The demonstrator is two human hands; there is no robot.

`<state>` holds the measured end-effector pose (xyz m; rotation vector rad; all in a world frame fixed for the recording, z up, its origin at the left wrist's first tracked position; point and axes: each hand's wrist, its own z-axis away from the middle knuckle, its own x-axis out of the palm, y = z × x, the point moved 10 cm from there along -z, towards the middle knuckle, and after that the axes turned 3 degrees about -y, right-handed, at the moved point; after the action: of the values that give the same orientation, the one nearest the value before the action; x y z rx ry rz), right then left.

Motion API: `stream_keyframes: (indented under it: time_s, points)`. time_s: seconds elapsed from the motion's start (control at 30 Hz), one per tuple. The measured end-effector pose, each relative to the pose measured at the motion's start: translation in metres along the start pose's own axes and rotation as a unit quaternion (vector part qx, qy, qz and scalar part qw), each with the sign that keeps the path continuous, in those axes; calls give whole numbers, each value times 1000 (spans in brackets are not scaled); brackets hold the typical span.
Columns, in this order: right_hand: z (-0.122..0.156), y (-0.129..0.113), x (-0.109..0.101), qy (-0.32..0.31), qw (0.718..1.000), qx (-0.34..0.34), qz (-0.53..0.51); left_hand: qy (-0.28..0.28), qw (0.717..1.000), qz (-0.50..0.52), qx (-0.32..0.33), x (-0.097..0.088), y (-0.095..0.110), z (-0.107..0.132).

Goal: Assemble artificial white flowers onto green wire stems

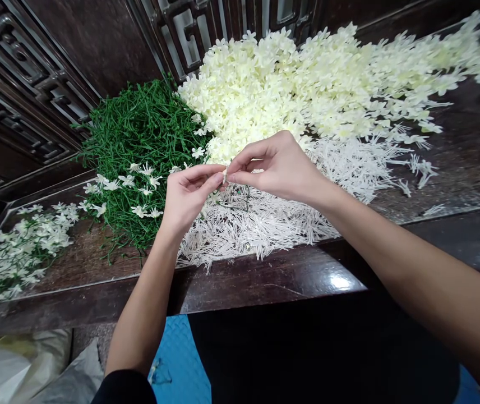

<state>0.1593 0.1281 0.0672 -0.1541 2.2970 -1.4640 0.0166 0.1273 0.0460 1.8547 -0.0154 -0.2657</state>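
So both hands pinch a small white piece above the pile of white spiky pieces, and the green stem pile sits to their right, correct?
Not quite. The head view shows the green stem pile to their left, not right. The rest holds: left hand and right hand pinch the small white piece above the pile of white spiky pieces.

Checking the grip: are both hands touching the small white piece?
Touching. Head view shows the left hand and right hand pinching the small white piece from opposite sides, no gap.
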Motion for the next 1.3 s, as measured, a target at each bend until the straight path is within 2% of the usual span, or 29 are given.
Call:
stream_keyframes:
  time_s: [0.1, 0.3, 0.47, 0.63, 0.77, 1.07, 1.23, 1.3]
  points:
    - [0, 1, 0, -1, 1000, 10, 2, -1, 1000, -20, 5, -1, 1, 0]
    - [1, 0, -2, 10, 1000, 2, 5, -15, 1000, 6, 0, 0, -5, 0]
    - [1, 0, 0, 2, 1000, 3, -8, -10, 1000, -2, -7, 1, -5, 0]
    - [2, 3, -6, 16, 999, 28, 9, 6, 1000, -4, -3, -2, -1, 0]
    - [1, 1, -6, 1, 1000, 20, 10, 20, 1000, 5, -17, -5, -4, 0]
    - [1, -1, 3, -8, 1000, -10, 9, 0, 1000, -13, -12, -2, -3, 0]
    - [0, 6, -2, 11, 1000, 27, -2, 19, 1000, -23, 6, -4, 2, 0]
    - [-1, 11, 2, -7, 999, 54, -1, 26, 999, -35, 18, -5, 4, 0]
